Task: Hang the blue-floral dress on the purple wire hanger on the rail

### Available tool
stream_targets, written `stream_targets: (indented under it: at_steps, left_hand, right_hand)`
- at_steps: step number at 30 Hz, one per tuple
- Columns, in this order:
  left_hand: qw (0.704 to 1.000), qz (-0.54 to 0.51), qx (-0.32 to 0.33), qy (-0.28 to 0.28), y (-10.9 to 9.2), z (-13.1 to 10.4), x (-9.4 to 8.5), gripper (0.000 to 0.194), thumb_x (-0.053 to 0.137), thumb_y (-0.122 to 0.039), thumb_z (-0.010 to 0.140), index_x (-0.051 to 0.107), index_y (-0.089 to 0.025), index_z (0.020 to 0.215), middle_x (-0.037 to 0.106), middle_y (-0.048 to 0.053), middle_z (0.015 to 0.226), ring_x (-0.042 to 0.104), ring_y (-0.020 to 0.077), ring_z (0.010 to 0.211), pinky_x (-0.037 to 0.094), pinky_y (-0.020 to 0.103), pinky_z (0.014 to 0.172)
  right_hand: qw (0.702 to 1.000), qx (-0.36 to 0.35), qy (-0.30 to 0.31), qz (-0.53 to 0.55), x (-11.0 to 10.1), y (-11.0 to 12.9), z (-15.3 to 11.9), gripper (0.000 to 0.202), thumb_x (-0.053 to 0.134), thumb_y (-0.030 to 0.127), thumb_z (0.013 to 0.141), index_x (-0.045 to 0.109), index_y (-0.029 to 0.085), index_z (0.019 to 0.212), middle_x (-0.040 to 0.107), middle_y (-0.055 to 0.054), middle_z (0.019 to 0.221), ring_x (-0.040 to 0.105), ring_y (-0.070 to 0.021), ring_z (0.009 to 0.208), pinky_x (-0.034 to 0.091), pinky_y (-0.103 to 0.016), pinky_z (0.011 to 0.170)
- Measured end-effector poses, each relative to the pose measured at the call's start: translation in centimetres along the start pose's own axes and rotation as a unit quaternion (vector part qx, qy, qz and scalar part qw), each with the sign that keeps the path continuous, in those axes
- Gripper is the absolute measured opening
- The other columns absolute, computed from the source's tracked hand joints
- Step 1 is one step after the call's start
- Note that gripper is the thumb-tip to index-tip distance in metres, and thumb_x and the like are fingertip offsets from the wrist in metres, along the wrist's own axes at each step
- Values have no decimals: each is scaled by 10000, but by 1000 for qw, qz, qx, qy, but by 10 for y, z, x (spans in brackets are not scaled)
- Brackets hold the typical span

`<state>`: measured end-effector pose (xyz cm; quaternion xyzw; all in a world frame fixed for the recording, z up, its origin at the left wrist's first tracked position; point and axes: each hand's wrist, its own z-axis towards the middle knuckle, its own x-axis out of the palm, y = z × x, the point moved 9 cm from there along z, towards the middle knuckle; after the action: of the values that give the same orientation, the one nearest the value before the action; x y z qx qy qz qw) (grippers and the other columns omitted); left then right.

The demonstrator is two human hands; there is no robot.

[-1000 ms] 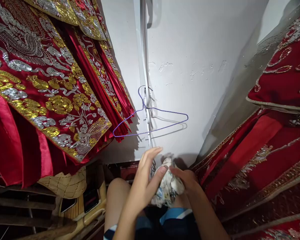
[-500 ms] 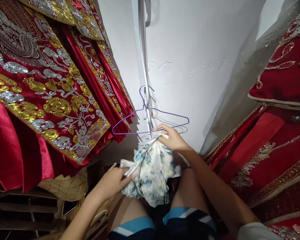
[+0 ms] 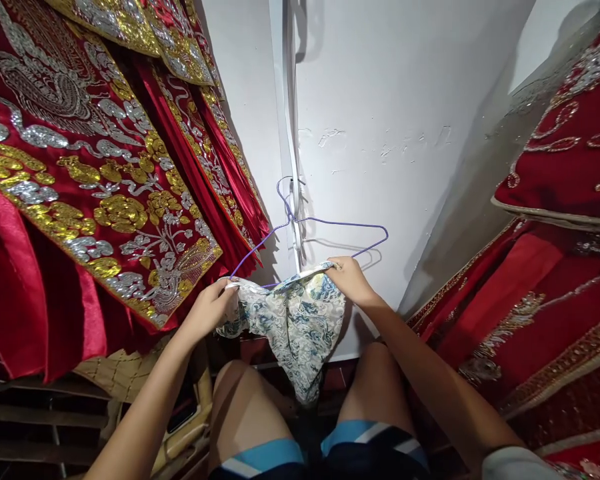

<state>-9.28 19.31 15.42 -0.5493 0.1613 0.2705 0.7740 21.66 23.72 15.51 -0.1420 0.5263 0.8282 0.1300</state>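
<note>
A white garment with a blue and yellow floral print is stretched by its upper edge between my two hands. My left hand pinches its left corner, while my right hand grips the right end of that edge. The cloth hangs down to a point above my knees. Just behind the edge, a purple wire hanger hangs by its hook at a white vertical strip. The garment covers part of the hanger's lower bar.
Red garments with gold and silver embroidery hang at the left. More red beaded garments hang at the right. A white wall stands ahead. Bamboo furniture is at the lower left, beside my legs.
My left hand has moved up and left and now holds the garment's corner. The bunched cloth has been spread out, and its upper edge now overlaps the hanger's lower bar.
</note>
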Motion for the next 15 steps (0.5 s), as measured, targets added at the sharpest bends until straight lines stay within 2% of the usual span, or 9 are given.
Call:
stream_targets:
  at_steps: [3,5,7,9,10,11,12,13,15]
  left_hand:
    - [993,2,103,-55,-37,10,-1,227,542,-398,833,633,-211,743,696,83,976,604,260,934,435,318,892]
    - [983,-10,170,-71,-63,15,0,220,516,-367,871,631,-210,768,682,90,1085,591,261,1033,413,315,940]
    - [978,-37,195,-70,-79,24,1,203,506,-342,892,652,-209,847,680,74,1020,593,245,991,424,302,908]
    - [975,-75,193,-77,-83,36,-3,207,532,-306,881,680,-212,991,674,45,940,588,215,880,438,276,832]
    - [974,-98,187,-79,-82,42,-5,240,555,-294,866,692,-212,1045,675,38,924,581,202,836,440,265,797]
    - [974,-122,177,-72,-80,48,-6,265,582,-289,845,710,-207,1062,683,38,921,578,194,809,442,257,770]
    - [975,-146,161,-54,-76,52,-4,274,612,-290,819,734,-195,1044,696,46,920,582,192,797,447,253,752]
    - [975,-170,140,-29,-72,56,-1,269,643,-298,790,758,-180,1003,709,57,906,591,194,788,453,252,734]
    - [973,-217,78,27,-61,61,7,254,708,-319,728,783,-155,906,723,74,835,610,199,749,464,254,685]
  right_hand:
    - [999,31,-2,17,8,-8,-4,215,496,278,710,372,225,542,295,55,539,296,-114,545,216,-262,520]
    - [998,49,-8,29,14,-12,-7,225,501,280,705,364,226,534,299,56,535,308,-114,546,228,-258,518]
    - [998,45,-18,38,16,-11,-11,176,510,271,706,439,214,556,371,51,542,363,-122,560,266,-253,526]
    - [997,33,-51,37,8,-9,-12,91,537,247,698,600,197,740,480,46,588,433,-135,571,309,-250,534]
    - [996,27,-77,39,-1,-9,-12,259,553,229,690,644,195,930,533,42,629,469,-144,578,332,-251,539]
    - [993,20,-108,45,-14,-9,-12,462,568,209,683,611,199,1143,574,38,673,502,-153,586,355,-254,544]
    - [988,11,-142,51,-28,-10,-11,649,581,193,678,511,204,1322,601,31,713,531,-164,599,379,-260,554]
    - [984,0,-171,57,-43,-12,-10,785,590,180,677,394,201,1437,618,21,745,556,-174,620,403,-271,572]
    - [978,-24,-201,52,-69,-14,-5,891,597,166,687,268,183,1515,628,5,770,587,-193,673,438,-295,622]
